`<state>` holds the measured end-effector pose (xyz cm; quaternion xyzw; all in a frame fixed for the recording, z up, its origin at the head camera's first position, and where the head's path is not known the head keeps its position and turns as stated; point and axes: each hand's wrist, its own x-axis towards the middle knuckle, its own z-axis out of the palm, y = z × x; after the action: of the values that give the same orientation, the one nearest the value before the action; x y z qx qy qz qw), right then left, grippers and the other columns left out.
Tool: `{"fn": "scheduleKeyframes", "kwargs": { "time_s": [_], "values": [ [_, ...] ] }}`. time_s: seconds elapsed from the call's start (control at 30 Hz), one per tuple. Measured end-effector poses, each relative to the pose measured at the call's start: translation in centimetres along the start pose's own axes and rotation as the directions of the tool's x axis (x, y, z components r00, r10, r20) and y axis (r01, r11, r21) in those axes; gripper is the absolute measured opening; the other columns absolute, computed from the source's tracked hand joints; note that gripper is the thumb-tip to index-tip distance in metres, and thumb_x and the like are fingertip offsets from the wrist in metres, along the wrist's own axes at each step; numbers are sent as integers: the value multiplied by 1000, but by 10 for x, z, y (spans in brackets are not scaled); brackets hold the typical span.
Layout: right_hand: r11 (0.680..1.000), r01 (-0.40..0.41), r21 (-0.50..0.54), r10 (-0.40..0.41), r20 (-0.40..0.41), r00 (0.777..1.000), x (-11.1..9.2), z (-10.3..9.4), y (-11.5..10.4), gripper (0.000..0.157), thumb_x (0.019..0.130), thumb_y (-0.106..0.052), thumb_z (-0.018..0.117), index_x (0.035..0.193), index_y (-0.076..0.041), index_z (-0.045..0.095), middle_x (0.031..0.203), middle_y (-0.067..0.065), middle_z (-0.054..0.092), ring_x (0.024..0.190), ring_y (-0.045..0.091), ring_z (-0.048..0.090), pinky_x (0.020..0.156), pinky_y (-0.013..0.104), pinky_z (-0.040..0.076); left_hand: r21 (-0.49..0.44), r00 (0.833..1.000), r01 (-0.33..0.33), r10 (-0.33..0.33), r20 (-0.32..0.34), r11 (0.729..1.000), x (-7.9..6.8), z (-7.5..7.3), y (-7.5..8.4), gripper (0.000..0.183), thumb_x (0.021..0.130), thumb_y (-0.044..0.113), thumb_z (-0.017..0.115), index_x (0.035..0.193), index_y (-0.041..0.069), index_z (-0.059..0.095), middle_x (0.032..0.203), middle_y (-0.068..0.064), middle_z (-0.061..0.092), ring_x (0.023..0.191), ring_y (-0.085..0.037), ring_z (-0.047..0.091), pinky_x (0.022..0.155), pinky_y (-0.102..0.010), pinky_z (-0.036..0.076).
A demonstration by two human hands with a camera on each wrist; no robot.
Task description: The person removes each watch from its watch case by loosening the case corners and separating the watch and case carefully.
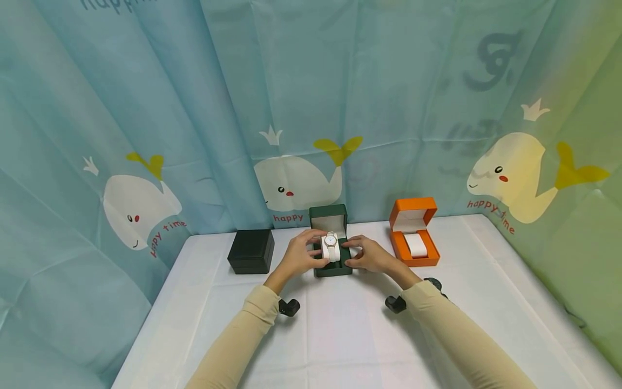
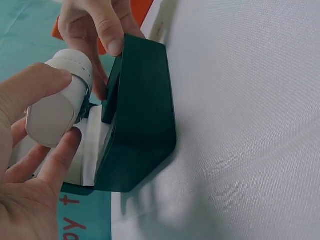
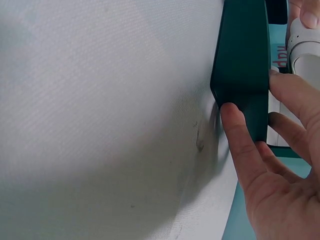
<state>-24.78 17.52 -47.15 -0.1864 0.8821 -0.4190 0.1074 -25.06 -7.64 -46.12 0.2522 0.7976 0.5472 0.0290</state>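
A white watch cushion [image 2: 52, 117] carries a wristwatch [image 1: 330, 240] with a white strap and pale dial. My left hand [image 1: 300, 254] grips the cushion between thumb and fingers, over the green watch box [image 1: 333, 272]. In the left wrist view the cushion is tilted and stands out above the box's edge. The box's lid [image 1: 329, 212] is up, showing a pale lining. My right hand [image 1: 371, 255] holds the box's right side. In the right wrist view, one fingertip [image 3: 231, 112] presses the outer wall while other digits lie at the inner edge.
A closed black box [image 1: 251, 252] stands to the left. On the right, an orange watch box [image 1: 427, 261] has its lid up and a white cushion [image 1: 416, 245] inside. A dark round thing [image 1: 433, 282] shows beside the right sleeve. The curtain [image 1: 389, 108] hangs right behind the table.
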Motion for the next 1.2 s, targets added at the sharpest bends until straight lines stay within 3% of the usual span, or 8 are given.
{"fn": "scheduleKeyframes", "kwargs": {
  "time_s": [0.27, 0.43, 0.63, 0.83, 1.2],
  "values": [
    [1000, 23, -19, -23, 1, 1000, 0, -2, 0, 51, 92, -13, 79, 138, 1, 62, 149, 27, 45, 96, 26, 71, 80, 34, 60, -3, 1000, 25, -25, -13, 1000, -3, -1, -2, 64, 76, -1, 87, 135, 10, 64, 136, -13, 57, 121, -39, 62, 88, -36, 59],
    [1000, 23, 0, -23, 11, 1000, 0, -3, 0, 50, 93, -13, 77, 139, 0, 62, 148, 26, 46, 94, 23, 70, 76, 32, 59, -5, 999, 30, -30, -17, 1000, -4, -3, 1, 66, 77, 0, 87, 137, 10, 62, 138, -14, 56, 120, -40, 63, 89, -38, 59],
    [997, 18, 72, -23, 69, 997, 1, -9, -3, 58, 95, -15, 74, 148, -2, 52, 152, 27, 40, 80, 23, 73, 65, 38, 60, -19, 999, 35, -35, -7, 999, -5, -4, 1, 68, 77, 1, 87, 139, 10, 60, 137, -18, 55, 118, -41, 64, 91, -45, 58],
    [998, 29, 53, -33, 70, 997, 1, -19, -11, 64, 97, -20, 74, 153, -7, 47, 153, 27, 42, 85, 24, 75, 74, 34, 60, -3, 999, 47, -47, -14, 999, -5, -5, 3, 67, 77, 4, 88, 138, 13, 62, 139, -17, 55, 116, -40, 66, 88, -42, 59],
    [987, 80, 142, -90, 68, 994, 2, -25, -18, 63, 98, -16, 72, 153, -3, 45, 153, 27, 43, 93, 41, 73, 80, 37, 60, -23, 999, 43, -43, -24, 999, -5, -7, 2, 65, 76, 5, 90, 135, 12, 63, 136, -19, 58, 115, -41, 66, 87, -39, 60]
  ]
}}
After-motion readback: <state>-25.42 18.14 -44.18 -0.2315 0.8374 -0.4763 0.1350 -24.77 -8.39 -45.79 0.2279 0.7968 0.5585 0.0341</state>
